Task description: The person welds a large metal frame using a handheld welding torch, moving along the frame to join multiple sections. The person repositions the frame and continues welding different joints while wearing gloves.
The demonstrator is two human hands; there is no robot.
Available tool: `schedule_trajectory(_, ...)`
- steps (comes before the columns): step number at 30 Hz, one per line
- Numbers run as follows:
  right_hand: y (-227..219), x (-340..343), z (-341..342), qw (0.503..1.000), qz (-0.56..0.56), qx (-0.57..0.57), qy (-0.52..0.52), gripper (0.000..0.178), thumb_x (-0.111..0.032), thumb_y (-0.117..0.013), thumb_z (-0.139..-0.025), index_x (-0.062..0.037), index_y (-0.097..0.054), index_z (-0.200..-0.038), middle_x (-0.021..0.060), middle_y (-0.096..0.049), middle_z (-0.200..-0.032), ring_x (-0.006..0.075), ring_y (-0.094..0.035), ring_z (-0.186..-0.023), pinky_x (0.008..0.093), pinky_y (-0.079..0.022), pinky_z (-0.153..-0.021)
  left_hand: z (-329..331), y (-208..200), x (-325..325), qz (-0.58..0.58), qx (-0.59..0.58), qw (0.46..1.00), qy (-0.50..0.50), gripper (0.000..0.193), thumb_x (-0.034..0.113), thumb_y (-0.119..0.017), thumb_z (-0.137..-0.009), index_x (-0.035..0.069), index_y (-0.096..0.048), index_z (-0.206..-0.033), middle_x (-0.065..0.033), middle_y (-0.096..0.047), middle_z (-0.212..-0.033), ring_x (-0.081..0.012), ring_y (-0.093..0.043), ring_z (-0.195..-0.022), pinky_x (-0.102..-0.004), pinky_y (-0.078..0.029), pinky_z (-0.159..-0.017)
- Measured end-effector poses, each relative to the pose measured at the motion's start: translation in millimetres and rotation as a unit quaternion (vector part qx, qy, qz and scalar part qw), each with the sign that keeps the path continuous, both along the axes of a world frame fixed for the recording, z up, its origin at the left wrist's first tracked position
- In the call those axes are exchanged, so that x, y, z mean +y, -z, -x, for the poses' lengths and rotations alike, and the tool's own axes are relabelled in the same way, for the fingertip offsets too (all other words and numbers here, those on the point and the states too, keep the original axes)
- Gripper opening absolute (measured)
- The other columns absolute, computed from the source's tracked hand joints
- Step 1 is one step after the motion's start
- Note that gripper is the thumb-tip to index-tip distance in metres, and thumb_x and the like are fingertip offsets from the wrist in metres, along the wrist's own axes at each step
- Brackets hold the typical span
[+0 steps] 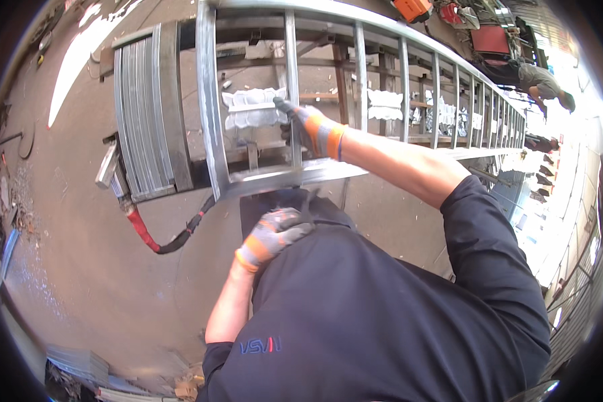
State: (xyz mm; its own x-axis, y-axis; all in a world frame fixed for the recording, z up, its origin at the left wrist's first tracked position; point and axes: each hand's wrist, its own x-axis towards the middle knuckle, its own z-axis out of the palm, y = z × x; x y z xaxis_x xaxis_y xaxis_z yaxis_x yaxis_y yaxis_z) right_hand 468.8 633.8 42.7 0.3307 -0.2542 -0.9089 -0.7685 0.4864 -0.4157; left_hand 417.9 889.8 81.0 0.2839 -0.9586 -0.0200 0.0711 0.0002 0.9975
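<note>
A long silvery metal frame (pixel 216 120) with several crossbars lies in front of me and runs away to the right. My right hand (pixel 315 130), in a grey and orange glove, is closed around a crossbar (pixel 291 53) near its left end. One finger reaches over to a pale scalloped ornament (pixel 253 107) set between the bars. A second such ornament (pixel 385 104) sits further right. Close to my body, below the frame's near rail (pixel 268 181), my gloved left hand (pixel 275 234) has its fingers curled in; what they hold, if anything, is hidden.
A stack of metal profiles (pixel 141 114) lies to the left on dark supports. A handled tool with a red and black cable (pixel 144 231) hangs beside it. Another person (pixel 543 84) bends over at the far right. An orange case (pixel 414 9) is at the top.
</note>
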Motion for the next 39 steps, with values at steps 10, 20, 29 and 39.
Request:
schedule_trajectory(10,-88.7,-19.9,159.1,0.888,0.262,-0.348,-0.145,0.054,-0.018,-0.072,-0.098,-0.0014,-0.054,-0.146,0.0203,-0.068,-0.13,0.0255,-0.07,-0.117,0.0342,-0.055,-0.099,1.2,-64.3,86.4,-0.058,0.194,0.945,-0.258,0.016,0.01,-0.065,-0.099,-0.003,-0.072,-0.105,-0.0123,-0.073,-0.106,-0.0215,-0.068,-0.104,-0.0336,-0.053,-0.093)
schedule_trajectory(20,-105.1,78.0,508.5,0.939,0.302,-0.097,-0.132,0.03,-0.019,-0.072,-0.096,0.0019,-0.072,-0.117,0.018,-0.077,-0.107,0.0216,-0.074,-0.098,0.0349,-0.057,-0.086,143.5,-98.5,204.5,-0.456,-0.328,0.828,0.006,0.04,0.025,-0.078,-0.089,0.007,-0.072,-0.125,-0.0156,-0.073,-0.118,-0.0317,-0.07,-0.109,-0.0419,-0.056,-0.093)
schedule_trajectory(29,-116.7,161.4,607.0,0.992,0.035,-0.117,-0.008,0.026,-0.014,-0.07,-0.097,0.002,-0.073,-0.118,0.0061,-0.076,-0.103,0.0093,-0.066,-0.095,0.0282,-0.053,-0.087,201.2,-88.4,224.7,-0.416,-0.103,0.888,-0.164,0.016,0.015,-0.076,-0.094,0.002,-0.072,-0.103,-0.0098,-0.071,-0.095,-0.02,-0.066,-0.086,-0.0346,-0.053,-0.081)
schedule_trajectory(39,-91.6,204.0,578.0,0.99,-0.03,-0.081,0.11,0.028,-0.02,-0.077,-0.094,-0.0024,-0.076,-0.116,0.0034,-0.075,-0.1,0.0102,-0.067,-0.09,0.0294,-0.057,-0.078,133.6,3.3,272.8,-0.391,-0.13,0.905,-0.103,0.022,0.02,-0.067,-0.103,0.0,-0.07,-0.112,-0.0067,-0.072,-0.101,-0.0149,-0.067,-0.094,-0.0305,-0.054,-0.086)
